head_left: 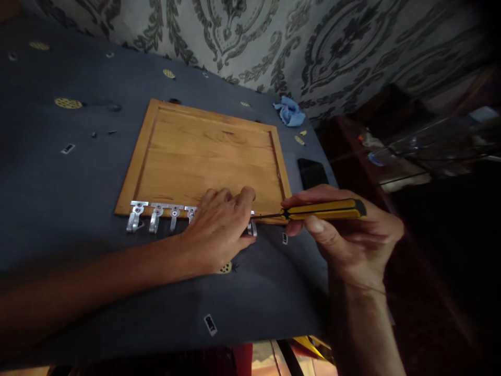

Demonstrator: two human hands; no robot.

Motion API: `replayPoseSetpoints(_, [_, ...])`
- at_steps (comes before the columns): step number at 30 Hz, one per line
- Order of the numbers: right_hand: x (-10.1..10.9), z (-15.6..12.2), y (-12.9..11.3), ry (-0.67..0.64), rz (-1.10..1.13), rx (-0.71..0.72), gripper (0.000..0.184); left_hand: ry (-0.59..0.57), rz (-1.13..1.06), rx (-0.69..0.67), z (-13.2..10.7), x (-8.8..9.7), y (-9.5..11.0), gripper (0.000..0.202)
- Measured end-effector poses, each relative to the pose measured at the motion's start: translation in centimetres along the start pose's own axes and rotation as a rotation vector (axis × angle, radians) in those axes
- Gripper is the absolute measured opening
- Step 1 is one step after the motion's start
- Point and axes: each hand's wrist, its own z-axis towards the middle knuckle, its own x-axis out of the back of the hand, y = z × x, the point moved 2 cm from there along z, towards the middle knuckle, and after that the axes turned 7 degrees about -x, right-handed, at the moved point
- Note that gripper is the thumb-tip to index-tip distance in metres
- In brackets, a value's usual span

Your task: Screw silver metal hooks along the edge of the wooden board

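Observation:
A wooden board (203, 151) lies flat on a dark blue cloth (58, 198). A silver metal hook rail (156, 211) with several hooks runs along the board's near edge. My left hand (221, 230) rests curled over the right part of that rail, fingers pressed on it. My right hand (344, 230) grips a yellow-and-black screwdriver (324, 209) held level, its thin shaft pointing left toward the rail's right end beside my left thumb.
A black phone (312, 172) lies right of the board. A crumpled blue rag (289, 111) sits at the back by the patterned wall. Small loose bits dot the cloth at the left. The table edge drops off to the right, near dark furniture.

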Motion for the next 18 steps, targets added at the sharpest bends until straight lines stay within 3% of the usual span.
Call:
replayPoseSetpoints(3, [-0.4, 0.0, -0.1, 0.103, -0.094, 0.086, 0.010, 0.007, 0.002, 0.000, 0.0, 0.0, 0.0, 0.047])
replayPoseSetpoints(10, [-1.7, -0.8, 0.6, 0.396, -0.223, 0.185, 0.013, 0.007, 0.002, 0.000, -0.1, 0.0, 0.0, 0.044])
replayPoseSetpoints(16, [-1.1, -0.2, 0.1, 0.674, -0.109, 0.245, 0.029, 0.006, -0.025, -0.007, -0.1, -0.1, -0.1, 0.043])
replayPoseSetpoints(18, [-1.0, 0.1, 0.2, 0.677, -0.067, 0.239, 0.027, 0.008, -0.031, -0.007, -0.1, -0.1, -0.1, 0.042])
